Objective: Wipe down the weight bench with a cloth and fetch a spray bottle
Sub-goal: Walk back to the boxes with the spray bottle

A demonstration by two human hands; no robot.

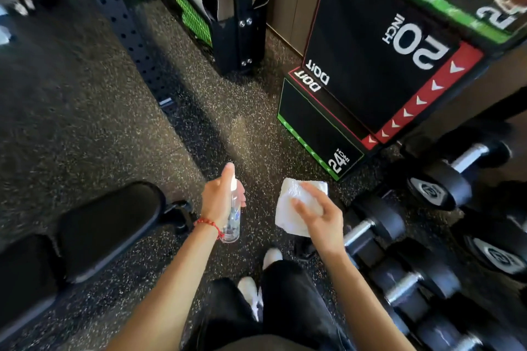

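Observation:
My left hand (218, 196) grips a clear spray bottle (233, 218) upright, with the index finger resting on its white nozzle. Beside it, my right hand (319, 215) holds a folded white cloth (289, 202), fingers spread across its top. Both hands hover above the speckled floor in the middle of the view. The black padded weight bench (105, 225) lies at the lower left, a short way left of my left hand. Neither hand touches the bench.
A black plyo box (370, 65) marked 20 and 24 inch stands at the upper right. Several dumbbells (433, 188) fill a rack on the right. A black perforated rack post (125, 28) runs across the upper left. My legs and white shoes (256, 288) are below.

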